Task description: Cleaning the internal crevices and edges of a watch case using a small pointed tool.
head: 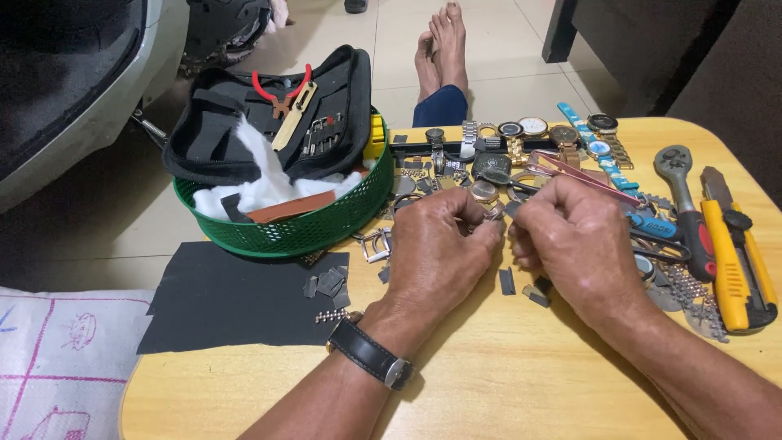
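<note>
Left hand [444,244] and right hand [574,236] — fingertips pinched together on a small watch part [503,213], mostly hidden; loose links [521,287] just below — best kept low over the table [489,375].

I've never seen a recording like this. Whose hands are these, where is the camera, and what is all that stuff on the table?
There is no machine here: a person wears a camera on the head, so the one picture looks down at their own two bare hands. The left hand, with a dark wristwatch on its wrist, and the right hand meet fingertip to fingertip over a small part that is too hidden to name. They work above a round wooden table. On it lie a row of watches, small metal pieces, a yellow utility knife, a ratchet handle, a dark sheet, and a green basket holding a black tool case and white wadding.
</note>
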